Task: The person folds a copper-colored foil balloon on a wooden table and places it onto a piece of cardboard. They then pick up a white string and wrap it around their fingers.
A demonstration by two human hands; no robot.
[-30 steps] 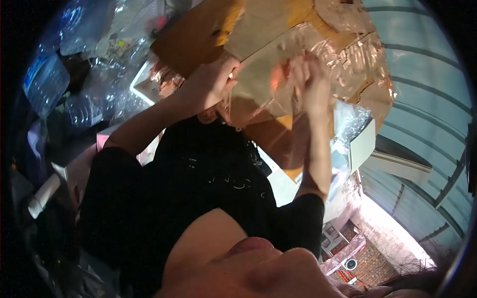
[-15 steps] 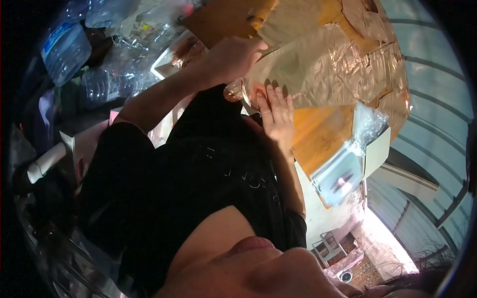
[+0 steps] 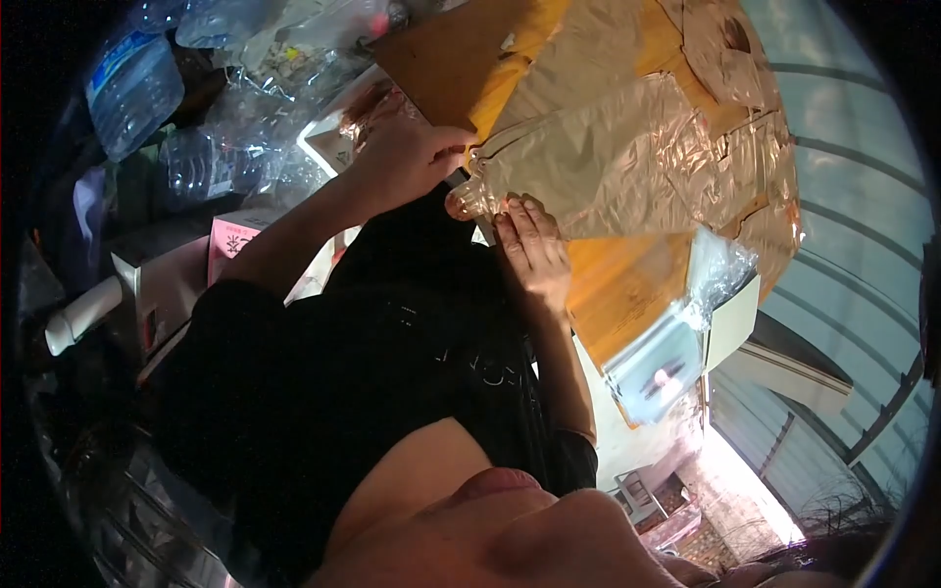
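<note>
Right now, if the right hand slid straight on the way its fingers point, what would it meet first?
The crinkled clear plastic bag. The right hand already seems to have its fingertips at the bag's near edge.

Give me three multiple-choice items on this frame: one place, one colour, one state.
1. Where do the water bottles lie?
A) upper left of the view
B) inside the bag
C) in the right hand

2. What colour is the box beside the left arm?
A) green
B) pink
C) blue

3. How is the right hand?
A) clenched in a fist
B) holding a bottle
C) open, fingers flat at the edge of the clear plastic bag

Answers: 1 A, they are piled beyond the left hand. 2 B, its face shows pink. 3 C, the fingers lie straight on the bag, while the left hand grips its bunched end.
</note>
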